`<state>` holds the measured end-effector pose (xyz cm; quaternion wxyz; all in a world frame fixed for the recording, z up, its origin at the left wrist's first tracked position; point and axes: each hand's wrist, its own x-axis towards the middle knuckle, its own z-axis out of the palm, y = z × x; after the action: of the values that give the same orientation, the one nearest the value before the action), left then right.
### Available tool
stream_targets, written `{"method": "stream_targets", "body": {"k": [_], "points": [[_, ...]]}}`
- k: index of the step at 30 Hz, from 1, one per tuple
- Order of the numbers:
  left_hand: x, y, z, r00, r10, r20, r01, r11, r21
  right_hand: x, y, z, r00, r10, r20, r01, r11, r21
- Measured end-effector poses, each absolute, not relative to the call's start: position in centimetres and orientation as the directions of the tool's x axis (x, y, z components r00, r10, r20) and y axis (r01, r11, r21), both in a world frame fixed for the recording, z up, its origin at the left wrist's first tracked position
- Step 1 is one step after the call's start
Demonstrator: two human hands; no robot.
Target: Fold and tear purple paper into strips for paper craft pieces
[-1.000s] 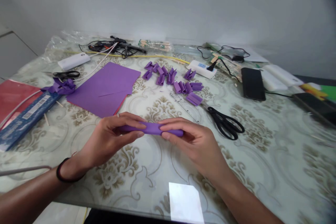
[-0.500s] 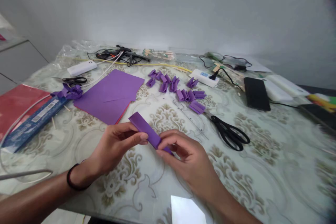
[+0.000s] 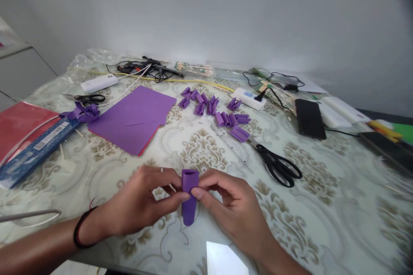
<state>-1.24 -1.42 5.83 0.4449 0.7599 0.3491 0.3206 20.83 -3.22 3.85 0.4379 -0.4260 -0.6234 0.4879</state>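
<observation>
A strip of purple paper is bent over on itself between my hands, its fold loop facing up at the top. My left hand pinches it from the left, thumb in front and fingers behind. From the right, my right hand grips the same strip, its thumb pressing on the front. Beyond my hands lie several small folded purple paper pieces. A larger sheet of purple paper rests to the left, with a red edge showing beneath it.
Black-handled scissors lie at right, beside a clear ruler. A phone and a white power strip sit farther back. At left are a blue box, crumpled purple paper and smaller scissors.
The purple strip was slanted and flat between my hands; now it stands nearly straight and is bent into a loop. My hands have drawn closer together on it.
</observation>
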Motion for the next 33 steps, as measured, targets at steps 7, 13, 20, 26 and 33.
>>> {"method": "stream_targets", "body": {"k": [7,13,20,26,33], "points": [[-1.4,-1.4,6.0,0.579,0.798,0.165,0.273,-0.38,0.883,20.9,-3.7,4.0,-0.29,0.949,0.125,0.072,0.152,-0.986],[-1.5,-1.6,6.3,0.604,0.755,0.256,0.316,-0.521,0.793,20.9,-3.7,4.4,-0.288,0.931,0.222,0.044,0.245,-0.969],[-1.7,-2.0,6.3,0.57,0.751,0.333,0.272,-0.555,0.786,20.6,-3.7,4.8,-0.309,0.908,0.282,0.035,0.307,-0.951],[-1.6,-2.0,6.4,0.586,0.743,0.323,0.275,-0.557,0.783,20.7,-3.8,4.7,-0.287,0.929,0.235,0.029,0.254,-0.967],[-1.5,-1.9,6.9,0.587,0.774,0.236,0.257,-0.455,0.853,20.6,-3.9,5.4,-0.328,0.924,0.195,0.034,0.218,-0.975]]}}
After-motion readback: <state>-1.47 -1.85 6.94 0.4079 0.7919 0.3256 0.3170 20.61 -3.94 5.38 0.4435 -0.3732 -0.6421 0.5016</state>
